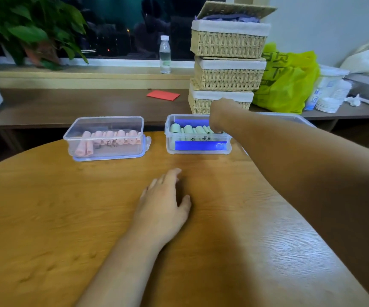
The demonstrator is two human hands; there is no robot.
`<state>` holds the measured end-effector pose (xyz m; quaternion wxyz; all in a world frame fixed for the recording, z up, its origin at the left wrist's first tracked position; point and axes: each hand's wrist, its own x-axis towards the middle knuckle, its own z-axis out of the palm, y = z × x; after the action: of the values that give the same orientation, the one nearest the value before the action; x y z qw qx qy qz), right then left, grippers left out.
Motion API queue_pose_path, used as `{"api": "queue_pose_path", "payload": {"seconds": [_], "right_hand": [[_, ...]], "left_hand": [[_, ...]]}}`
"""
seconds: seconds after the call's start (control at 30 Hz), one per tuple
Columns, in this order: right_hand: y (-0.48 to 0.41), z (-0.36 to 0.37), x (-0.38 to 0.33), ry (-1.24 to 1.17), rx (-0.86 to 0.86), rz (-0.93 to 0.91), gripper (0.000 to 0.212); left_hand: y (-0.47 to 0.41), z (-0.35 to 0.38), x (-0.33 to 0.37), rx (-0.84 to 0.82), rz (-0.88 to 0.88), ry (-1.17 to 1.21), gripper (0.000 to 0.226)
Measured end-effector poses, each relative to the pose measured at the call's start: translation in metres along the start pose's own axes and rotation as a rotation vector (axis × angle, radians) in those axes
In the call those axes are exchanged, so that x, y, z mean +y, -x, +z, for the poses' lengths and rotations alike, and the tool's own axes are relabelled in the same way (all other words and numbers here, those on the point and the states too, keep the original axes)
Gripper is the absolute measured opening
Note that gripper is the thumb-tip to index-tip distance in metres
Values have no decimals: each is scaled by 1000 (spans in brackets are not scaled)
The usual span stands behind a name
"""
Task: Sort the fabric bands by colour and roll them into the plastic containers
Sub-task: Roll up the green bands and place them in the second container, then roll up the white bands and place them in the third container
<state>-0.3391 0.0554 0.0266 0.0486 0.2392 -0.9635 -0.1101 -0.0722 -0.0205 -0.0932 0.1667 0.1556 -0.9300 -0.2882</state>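
Right hand [220, 113] reaches into the green container [170, 143], at its green rolls [188, 130]; finger state indeterminate. Left hand [163, 202] lies open, short of the container.

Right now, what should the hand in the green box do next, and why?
Probably lift the right hand out of the container: green rolls already lie in it, pink rolls sit in the other container, and no loose band shows on the table.
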Motion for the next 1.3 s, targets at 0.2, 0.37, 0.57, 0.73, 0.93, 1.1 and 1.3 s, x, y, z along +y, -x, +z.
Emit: {"api": "queue_pose_path", "payload": {"seconds": [0.2,0.37,0.57,0.73,0.93,1.1,1.3], "right_hand": [[-3,8,-6,61,-47,-6,20],[-7,9,0,0,-113,8,21],[-6,9,5,-68,-176,3,18],[0,4,3,-95,-83,-6,18],[16,-7,7,-219,110,-77,27],[49,12,26,-536,287,-96,27],[135,86,67,-655,435,-65,20]], "left_hand": [[1,-3,4,-5,-3,12,66],[2,-4,5,-1,-7,17,66],[1,-3,3,-23,-9,8,67],[0,-2,2,-17,-2,-3,66],[0,2,0,-18,21,-25,62],[1,5,-3,-14,43,-38,60],[6,4,-2,-31,103,-47,50]]}}
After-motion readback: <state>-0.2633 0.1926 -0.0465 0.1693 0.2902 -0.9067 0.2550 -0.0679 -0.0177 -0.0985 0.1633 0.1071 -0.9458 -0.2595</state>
